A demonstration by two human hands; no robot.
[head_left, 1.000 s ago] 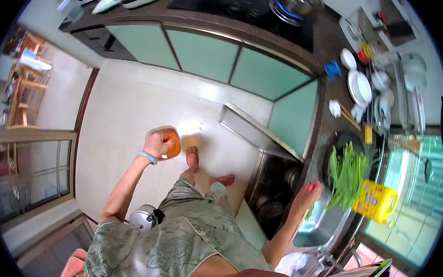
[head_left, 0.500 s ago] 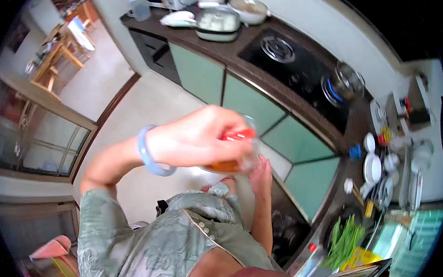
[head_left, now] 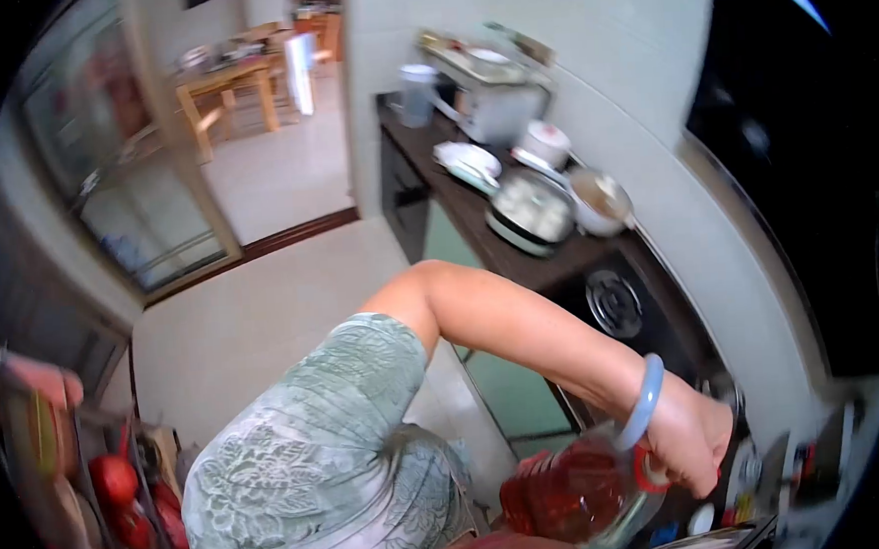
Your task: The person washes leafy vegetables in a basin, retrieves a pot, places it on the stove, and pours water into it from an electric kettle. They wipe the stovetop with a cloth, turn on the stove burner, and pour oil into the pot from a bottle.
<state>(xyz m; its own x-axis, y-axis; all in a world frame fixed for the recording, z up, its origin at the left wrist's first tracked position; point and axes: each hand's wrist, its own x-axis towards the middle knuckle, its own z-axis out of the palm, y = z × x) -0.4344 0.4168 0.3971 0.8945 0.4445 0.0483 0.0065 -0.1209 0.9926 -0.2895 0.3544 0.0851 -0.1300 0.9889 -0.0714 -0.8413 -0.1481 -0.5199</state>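
My left hand [head_left: 692,442], with a pale blue bangle [head_left: 643,401] at the wrist, is closed around the red handle [head_left: 652,472] of a large clear bottle [head_left: 575,491]. The bottle lies tilted at the lower right, with reddish-brown liquid inside. It is close to my body, below my outstretched forearm. My right hand is out of sight.
A dark counter [head_left: 466,208] holds a glass-lidded pan [head_left: 531,210], a pot [head_left: 600,201], a white jug [head_left: 417,95] and a stove [head_left: 615,305]. A doorway opens onto a wooden table [head_left: 225,79]. Red items [head_left: 114,480] are at the lower left.
My left hand has moved right and down, and more of the bottle now shows. My right hand has left the view. The view has turned toward the doorway and the counter's far end.
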